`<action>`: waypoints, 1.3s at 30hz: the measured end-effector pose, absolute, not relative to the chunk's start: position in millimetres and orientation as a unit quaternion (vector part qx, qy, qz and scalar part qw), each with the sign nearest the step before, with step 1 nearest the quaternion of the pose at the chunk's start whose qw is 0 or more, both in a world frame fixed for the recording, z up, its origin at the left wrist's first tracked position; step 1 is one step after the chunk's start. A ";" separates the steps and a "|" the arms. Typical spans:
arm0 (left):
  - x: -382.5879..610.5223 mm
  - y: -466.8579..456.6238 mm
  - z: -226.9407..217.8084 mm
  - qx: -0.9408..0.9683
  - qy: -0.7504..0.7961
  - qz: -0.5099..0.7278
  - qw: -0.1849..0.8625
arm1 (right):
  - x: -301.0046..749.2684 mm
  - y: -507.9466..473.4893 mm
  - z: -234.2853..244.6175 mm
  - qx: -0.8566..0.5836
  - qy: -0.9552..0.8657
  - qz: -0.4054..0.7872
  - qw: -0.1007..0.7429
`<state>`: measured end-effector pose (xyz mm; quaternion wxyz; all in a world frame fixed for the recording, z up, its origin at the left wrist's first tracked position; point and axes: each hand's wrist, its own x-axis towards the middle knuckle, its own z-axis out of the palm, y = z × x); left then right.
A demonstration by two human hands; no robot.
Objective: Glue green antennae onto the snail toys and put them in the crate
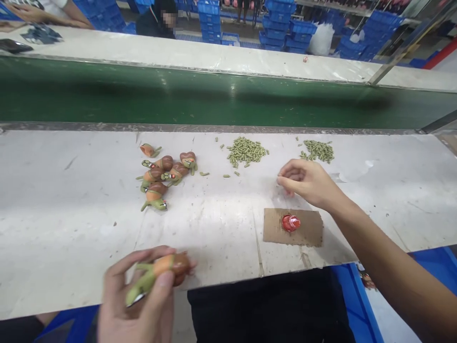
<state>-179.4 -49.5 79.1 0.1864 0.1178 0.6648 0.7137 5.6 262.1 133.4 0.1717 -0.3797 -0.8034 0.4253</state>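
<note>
My left hand (143, 295) grips a small toy turtle figure (166, 269) with a green head, an orange middle and a brown shell, tilted above the front edge of the table. My right hand (303, 183) hovers over the table with thumb and fingers pinched together; whatever is between them, if anything, is too small to make out. Below it a red, glossy, cap-like thing (291, 222) sits on a piece of cardboard (310, 231). Behind the right hand lie a pile of small green pellet-like pieces (319, 151) and a larger pile (246, 151) to its left.
Several similar turtle figures (157, 191) lie in a cluster on the white table (89, 190). Beyond it runs a green conveyor belt (178, 97). Blue bins (360, 300) stand below the front edge. Across the belt are a person (157, 21) and stacked blue crates (209, 21).
</note>
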 end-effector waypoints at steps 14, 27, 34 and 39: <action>-99.0 6.5 112.9 0.043 0.442 0.632 0.636 | 138.0 148.6 110.6 -0.375 -0.535 0.684 0.325; -40.8 19.5 90.2 0.330 0.504 0.551 0.577 | 118.6 93.2 93.0 -0.356 -0.480 0.686 0.415; -50.9 21.4 90.8 0.292 0.523 0.501 0.625 | 128.7 98.1 96.1 -0.366 -0.515 0.686 0.362; -55.5 22.6 87.6 0.304 0.521 0.479 0.638 | 130.0 101.4 98.8 -0.364 -0.578 0.651 0.331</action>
